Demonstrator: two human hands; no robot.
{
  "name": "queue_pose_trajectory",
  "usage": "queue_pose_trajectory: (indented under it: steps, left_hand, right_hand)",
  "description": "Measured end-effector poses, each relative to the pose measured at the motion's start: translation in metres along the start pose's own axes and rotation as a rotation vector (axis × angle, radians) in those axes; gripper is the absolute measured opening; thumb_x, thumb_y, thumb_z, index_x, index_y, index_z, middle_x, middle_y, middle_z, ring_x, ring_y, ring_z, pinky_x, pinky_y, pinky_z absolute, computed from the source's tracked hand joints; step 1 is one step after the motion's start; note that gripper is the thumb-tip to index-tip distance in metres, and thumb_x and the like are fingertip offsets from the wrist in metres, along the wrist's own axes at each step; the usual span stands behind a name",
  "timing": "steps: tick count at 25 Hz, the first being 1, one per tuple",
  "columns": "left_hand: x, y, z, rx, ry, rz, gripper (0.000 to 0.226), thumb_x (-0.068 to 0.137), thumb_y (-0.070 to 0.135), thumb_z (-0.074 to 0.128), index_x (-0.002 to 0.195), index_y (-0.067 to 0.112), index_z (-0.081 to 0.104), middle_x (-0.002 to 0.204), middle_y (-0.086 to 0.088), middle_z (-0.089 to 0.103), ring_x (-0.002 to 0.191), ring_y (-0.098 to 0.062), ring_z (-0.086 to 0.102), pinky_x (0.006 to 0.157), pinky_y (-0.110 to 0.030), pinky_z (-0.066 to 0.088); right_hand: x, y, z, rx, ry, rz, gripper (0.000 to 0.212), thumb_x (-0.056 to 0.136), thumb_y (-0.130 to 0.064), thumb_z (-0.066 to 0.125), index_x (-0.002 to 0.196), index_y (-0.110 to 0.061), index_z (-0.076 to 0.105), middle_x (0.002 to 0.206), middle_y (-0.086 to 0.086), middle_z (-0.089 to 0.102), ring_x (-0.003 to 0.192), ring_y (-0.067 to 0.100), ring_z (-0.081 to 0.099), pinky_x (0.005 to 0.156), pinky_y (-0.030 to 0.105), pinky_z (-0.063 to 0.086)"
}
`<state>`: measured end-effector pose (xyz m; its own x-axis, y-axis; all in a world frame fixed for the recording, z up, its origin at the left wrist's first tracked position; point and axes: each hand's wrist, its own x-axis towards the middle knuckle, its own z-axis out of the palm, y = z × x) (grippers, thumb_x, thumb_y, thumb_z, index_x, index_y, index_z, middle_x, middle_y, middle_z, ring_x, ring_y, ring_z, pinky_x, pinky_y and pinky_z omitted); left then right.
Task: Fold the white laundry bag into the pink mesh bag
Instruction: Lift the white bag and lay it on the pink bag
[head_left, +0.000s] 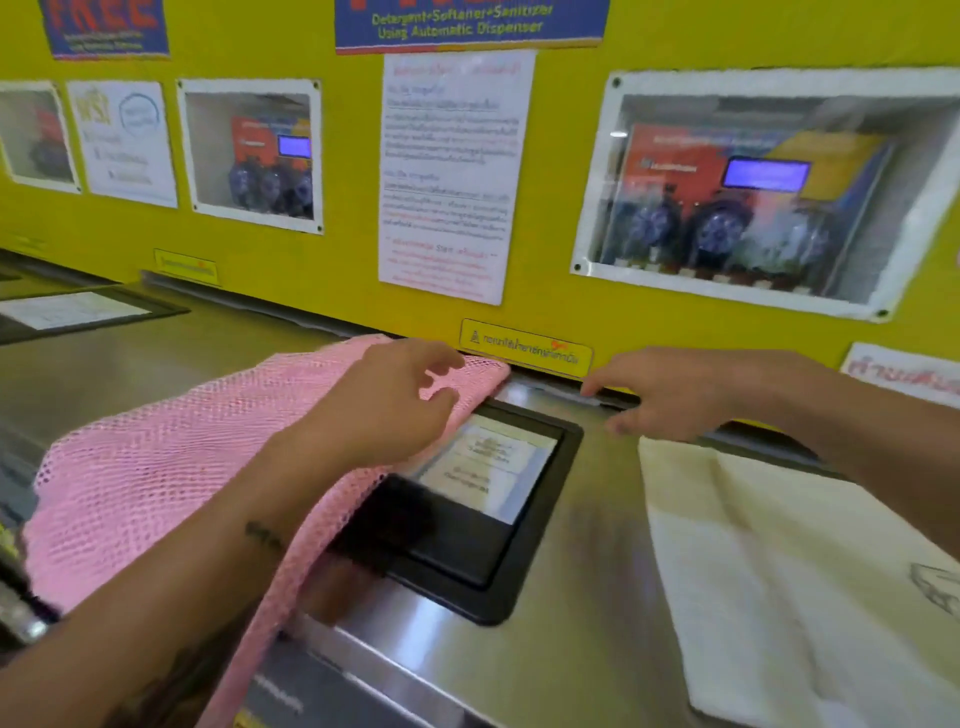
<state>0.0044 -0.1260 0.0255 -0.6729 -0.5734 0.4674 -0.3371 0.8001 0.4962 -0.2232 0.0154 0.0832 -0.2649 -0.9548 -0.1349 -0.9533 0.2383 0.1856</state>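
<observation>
The pink mesh bag (156, 467) lies spread over the left part of the steel machine top (582, 597), draping off the front edge. My left hand (395, 405) rests on its far right corner with fingers spread, holding nothing. The white laundry bag (779, 582) lies flat on the right side of the steel top. My right hand (675, 395) hovers open above the bag's far left corner, near the yellow wall; whether it touches the cloth I cannot tell.
A black-framed lid (467, 519) with a paper label sits between the two bags, partly under the pink mesh. The yellow wall (337, 270) with posters and dispenser windows stands right behind. Another lid (78, 312) lies at far left.
</observation>
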Motion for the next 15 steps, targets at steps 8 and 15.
queue_pose_trajectory:
  steps: [8, 15]
  left_hand:
    - [-0.029, 0.15, 0.113, 0.106, -0.493, -0.081, 0.067, 0.08, 0.068, 0.053, 0.137, 0.031, 0.049, 0.131, 0.004, 0.057, 0.118, -0.019, 0.056, 0.101, -0.036, 0.043]
    - [-0.029, 0.163, 0.133, 0.114, -0.491, -0.163, 0.067, 0.086, 0.028, 0.066, 0.146, 0.032, 0.037, 0.15, 0.002, 0.04, 0.133, -0.019, 0.043, 0.104, -0.031, 0.037]
  right_hand:
    - [-0.11, 0.101, 0.067, 0.108, -0.272, 0.23, 0.055, 0.088, -0.054, 0.055, 0.14, -0.038, 0.045, 0.134, -0.009, 0.047, 0.115, 0.024, 0.057, 0.097, 0.041, 0.05]
    - [-0.123, 0.113, 0.078, 0.228, -0.177, 0.132, 0.051, 0.09, -0.04, 0.062, 0.139, -0.033, 0.048, 0.138, -0.007, 0.045, 0.119, 0.015, 0.046, 0.099, 0.034, 0.041]
